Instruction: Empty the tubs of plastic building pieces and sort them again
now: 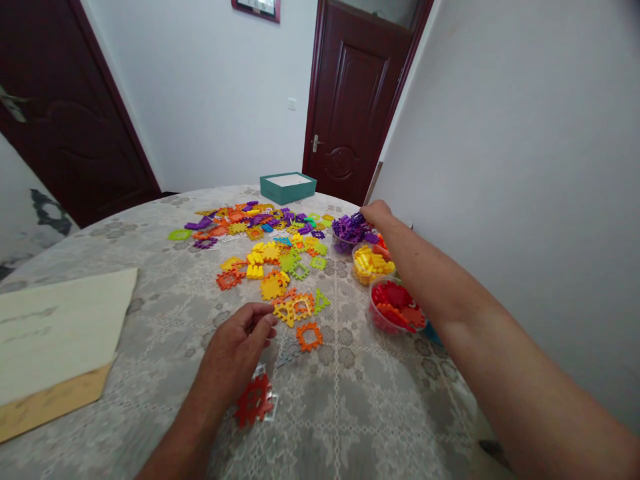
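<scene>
A pale, lace-patterned cloth [340, 413] covers the table; toothed purple plastic pieces [350, 228] heap in a clear bowl [343, 247] just left of the right hand [377, 212], their long axes pointing various ways; its grip I cannot tell; the left hand [234, 348] curls loosely, fingertips beside a flat yellow triangle [289, 320].

Toy pieces [273, 287] are scattered on the table [345, 413] across the middle of the frame, with a box [289, 195] set behind them at upper centre. More pieces [373, 261] are held in tubs [382, 323] lined up right of centre, while papers [60, 327] are laid at the left edge. Behind the table, one door [47, 100] is seen at the upper left and another door [363, 87] right of top centre.
</scene>
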Demonstrator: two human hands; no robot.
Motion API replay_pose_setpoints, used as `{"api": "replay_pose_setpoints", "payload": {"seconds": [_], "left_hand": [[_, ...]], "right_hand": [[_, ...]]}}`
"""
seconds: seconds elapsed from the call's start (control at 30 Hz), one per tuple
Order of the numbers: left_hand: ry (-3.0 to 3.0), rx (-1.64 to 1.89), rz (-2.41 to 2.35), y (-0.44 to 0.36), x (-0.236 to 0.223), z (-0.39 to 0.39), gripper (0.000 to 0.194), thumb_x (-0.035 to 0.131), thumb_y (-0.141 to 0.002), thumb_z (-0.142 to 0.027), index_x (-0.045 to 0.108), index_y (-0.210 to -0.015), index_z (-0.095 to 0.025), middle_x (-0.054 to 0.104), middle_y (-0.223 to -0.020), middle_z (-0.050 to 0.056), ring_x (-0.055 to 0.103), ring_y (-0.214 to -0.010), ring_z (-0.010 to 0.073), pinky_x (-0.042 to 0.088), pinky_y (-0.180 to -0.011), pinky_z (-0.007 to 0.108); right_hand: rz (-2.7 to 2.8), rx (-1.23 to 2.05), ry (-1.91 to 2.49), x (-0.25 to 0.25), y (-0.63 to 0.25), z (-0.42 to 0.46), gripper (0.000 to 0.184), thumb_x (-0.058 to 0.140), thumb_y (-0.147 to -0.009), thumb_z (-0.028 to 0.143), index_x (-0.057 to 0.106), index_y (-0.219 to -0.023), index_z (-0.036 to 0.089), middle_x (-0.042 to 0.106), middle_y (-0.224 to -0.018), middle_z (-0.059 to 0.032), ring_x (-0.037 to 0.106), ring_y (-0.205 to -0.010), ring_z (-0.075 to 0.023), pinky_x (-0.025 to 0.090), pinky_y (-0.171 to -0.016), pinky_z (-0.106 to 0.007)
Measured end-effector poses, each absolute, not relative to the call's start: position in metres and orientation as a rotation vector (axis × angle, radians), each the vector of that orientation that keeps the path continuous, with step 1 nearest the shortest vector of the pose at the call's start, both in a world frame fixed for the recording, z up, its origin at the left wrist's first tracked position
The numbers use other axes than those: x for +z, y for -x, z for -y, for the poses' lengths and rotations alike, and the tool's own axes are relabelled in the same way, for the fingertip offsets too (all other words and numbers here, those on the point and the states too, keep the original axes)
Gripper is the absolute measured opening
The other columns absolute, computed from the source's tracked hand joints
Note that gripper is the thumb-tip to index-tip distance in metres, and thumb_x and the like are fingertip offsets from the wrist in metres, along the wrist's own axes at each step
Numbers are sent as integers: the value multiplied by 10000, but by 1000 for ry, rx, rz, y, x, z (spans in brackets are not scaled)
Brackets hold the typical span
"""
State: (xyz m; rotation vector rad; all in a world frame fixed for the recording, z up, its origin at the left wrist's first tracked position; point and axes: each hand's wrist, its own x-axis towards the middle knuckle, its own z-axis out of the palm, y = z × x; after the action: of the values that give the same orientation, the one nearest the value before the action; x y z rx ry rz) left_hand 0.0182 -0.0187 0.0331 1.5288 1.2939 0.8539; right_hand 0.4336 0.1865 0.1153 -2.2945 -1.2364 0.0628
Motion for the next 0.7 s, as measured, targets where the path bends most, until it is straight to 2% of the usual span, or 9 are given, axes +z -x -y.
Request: {"api": "replay_pose_setpoints", "payload": {"seconds": [0.2, 0.53, 0.7], "left_hand": [[-1536, 848, -1291, -19, 33, 19, 438, 626, -882, -571, 700, -1103, -199, 769, -956, 63, 740, -849, 249, 601, -767, 376], [-1574, 848, -1297, -17, 31, 20, 426, 629, -888, -566, 706, -1111, -211, 774, -970, 69, 747, -879, 264, 589, -788, 392], [-1563, 844, -1289, -17, 31, 20, 421, 627, -891, -558, 700, -1116, -209, 772, -992, 71, 749, -890, 263, 593, -792, 388]], "right_hand": [[1184, 190, 2261, 108, -437, -184, 261, 638, -872, 258, 788, -959, 64, 715, -680, -142, 721, -668, -247, 535, -667, -294], [1140, 314, 2198, 104, -434, -178, 355, 564, -945, 307, 742, -1115, 50, 671, -634, -111, 649, -544, -217, 509, -556, -284], [1172, 325, 2207, 102, -433, -173, 359, 553, -970, 335, 747, -1082, 54, 656, -608, -98, 635, -530, -209, 507, -553, -282]]}}
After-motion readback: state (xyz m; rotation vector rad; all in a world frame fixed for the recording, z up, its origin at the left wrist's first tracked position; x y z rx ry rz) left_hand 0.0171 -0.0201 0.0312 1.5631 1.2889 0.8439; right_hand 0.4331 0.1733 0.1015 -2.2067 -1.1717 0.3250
